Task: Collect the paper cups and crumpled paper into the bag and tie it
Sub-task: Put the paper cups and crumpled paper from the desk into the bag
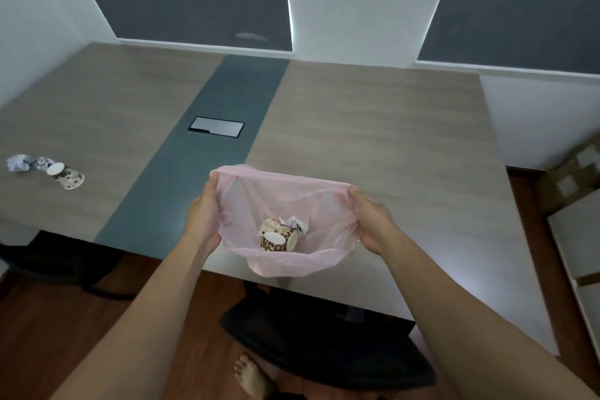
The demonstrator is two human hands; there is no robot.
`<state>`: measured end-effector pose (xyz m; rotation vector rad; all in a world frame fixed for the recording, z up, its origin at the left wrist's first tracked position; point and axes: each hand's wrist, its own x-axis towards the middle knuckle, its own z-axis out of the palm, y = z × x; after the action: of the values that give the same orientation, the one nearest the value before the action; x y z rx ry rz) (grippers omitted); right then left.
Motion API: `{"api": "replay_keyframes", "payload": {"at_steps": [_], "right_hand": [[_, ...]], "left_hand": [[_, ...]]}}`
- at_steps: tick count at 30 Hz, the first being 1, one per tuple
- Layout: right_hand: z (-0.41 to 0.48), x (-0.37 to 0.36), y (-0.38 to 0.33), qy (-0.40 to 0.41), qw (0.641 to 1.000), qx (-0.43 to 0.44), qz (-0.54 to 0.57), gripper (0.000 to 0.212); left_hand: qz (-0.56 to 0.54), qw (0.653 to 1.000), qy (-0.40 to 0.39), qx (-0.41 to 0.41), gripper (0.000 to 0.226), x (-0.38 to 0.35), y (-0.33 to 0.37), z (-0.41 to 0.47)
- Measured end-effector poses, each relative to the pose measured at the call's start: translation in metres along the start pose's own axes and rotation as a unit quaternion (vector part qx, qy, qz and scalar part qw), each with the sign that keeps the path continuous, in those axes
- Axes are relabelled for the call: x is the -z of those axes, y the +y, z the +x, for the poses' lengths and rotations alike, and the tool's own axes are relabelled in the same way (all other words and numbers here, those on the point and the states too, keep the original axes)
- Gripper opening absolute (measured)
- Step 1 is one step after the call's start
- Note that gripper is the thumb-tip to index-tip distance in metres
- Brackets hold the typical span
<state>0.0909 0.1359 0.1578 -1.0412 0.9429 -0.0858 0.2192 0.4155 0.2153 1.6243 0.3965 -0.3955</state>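
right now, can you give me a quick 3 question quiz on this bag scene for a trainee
1. True or false: both hands grip the rim of the pink bag, holding its mouth open.
2. Which items lie on the table, outside the bag?
A. a spotted paper cup and crumpled paper
B. only a lid
C. nothing
3. Fill the gap: the bag is not yet ____ at the top.

Key:
1. True: the left hand and right hand each pinch one side.
2. A: the paper cup lies on its side by the crumpled paper, far left. Other cups are inside.
3. tied
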Motion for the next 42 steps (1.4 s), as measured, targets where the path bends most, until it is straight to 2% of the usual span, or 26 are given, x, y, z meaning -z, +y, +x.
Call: {"api": "replay_keyframes", "payload": {"at_steps": [5,9,13,17,20,24,26,27,30,32,35,37,42], "right_hand": [[0.021,-0.069,0.015,0.051,0.998,0.003,0.028,0.025],[0.036,-0.105,0.002,0.058,0.997,0.039,0.042,0.031],[0.056,-0.121,-0.01,0.054,0.997,0.054,0.02,0.028],[0.091,-0.115,-0.014,0.078,0.997,0.02,-0.018,0.04],[0.136,-0.099,-0.002,0.146,0.975,0.032,-0.162,0.036],[0.19,-0.077,0.027,0.159,0.907,0.028,-0.39,0.065],[0.219,-0.068,0.043,0.154,0.875,0.015,-0.458,0.079],[0.228,-0.069,0.047,0.152,0.866,0.006,-0.476,0.08],[0.239,-0.07,0.058,0.138,0.847,-0.028,-0.512,0.063],[0.236,-0.07,0.071,0.122,0.837,-0.021,-0.533,0.055],[0.222,-0.069,0.097,0.137,0.846,0.001,-0.515,0.037],[0.205,-0.071,0.107,0.152,0.866,0.013,-0.476,0.029],[0.147,-0.098,0.094,0.236,0.931,0.038,-0.276,0.03]], "left_hand": [[0.031,0.999,-0.042,-0.01,0.048,0.043,0.038,0.064],[0.049,0.995,-0.065,-0.055,0.049,0.054,0.071,0.101],[0.065,0.993,-0.068,-0.068,0.051,0.051,0.08,0.129],[0.086,0.993,-0.076,-0.031,0.056,0.043,0.062,0.15],[0.112,0.991,-0.076,-0.004,0.072,0.037,0.044,0.168],[0.134,0.989,-0.064,0.012,0.085,0.025,0.026,0.188],[0.133,0.989,-0.06,0.017,0.087,0.021,0.018,0.196],[0.13,0.989,-0.063,0.017,0.087,0.019,0.014,0.199],[0.12,0.991,-0.063,0.017,0.078,0.022,0.006,0.203],[0.112,0.992,-0.063,0.014,0.073,0.025,0.001,0.202],[0.101,0.993,-0.06,0.017,0.061,0.026,-0.003,0.2],[0.097,0.993,-0.064,0.026,0.055,0.024,-0.004,0.2],[0.095,0.989,-0.104,0.035,0.045,0.017,0.005,0.205]]}}
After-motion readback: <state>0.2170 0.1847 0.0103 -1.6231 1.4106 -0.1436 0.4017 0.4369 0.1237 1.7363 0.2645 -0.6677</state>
